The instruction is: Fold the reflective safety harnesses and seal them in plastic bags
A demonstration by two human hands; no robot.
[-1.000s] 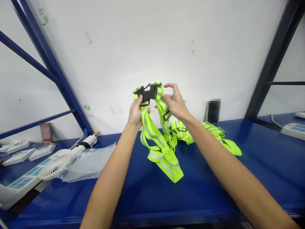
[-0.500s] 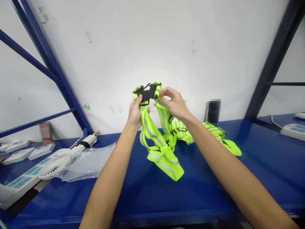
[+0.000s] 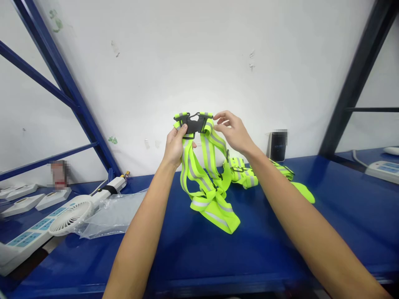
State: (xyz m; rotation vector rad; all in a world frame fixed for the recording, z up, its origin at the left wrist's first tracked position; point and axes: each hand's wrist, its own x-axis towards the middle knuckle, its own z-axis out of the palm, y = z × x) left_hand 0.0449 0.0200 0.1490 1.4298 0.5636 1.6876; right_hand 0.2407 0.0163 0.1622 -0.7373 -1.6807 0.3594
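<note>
A fluorescent yellow-green reflective vest [image 3: 199, 178], made of straps with silver stripes, hangs from my left hand [image 3: 175, 145] and its lower end rests on the blue table. My left hand grips the black plastic buckle [image 3: 195, 124] at its left end, thumb on the front; the buckle's two halves are joined. Just right of the buckle is my right hand [image 3: 232, 131], fingers bent and thumb apart from them. Its fingertips are close beside the right strap, with nothing visibly held. A second bundle of similar reflective straps [image 3: 245, 174] lies behind, partly hidden by my right forearm.
On the blue table [image 3: 193, 257], a clear plastic bag [image 3: 115, 216], a white handheld fan [image 3: 70, 218] and a white power strip [image 3: 34, 232] lie at left. A dark phone-like device [image 3: 278, 146] stands against the wall. Blue posts [image 3: 67, 89] rise at both sides.
My right hand has let go of the right strap and moved slightly right. That strap now hangs looser, spread out beneath the buckle. My left hand keeps its hold.
</note>
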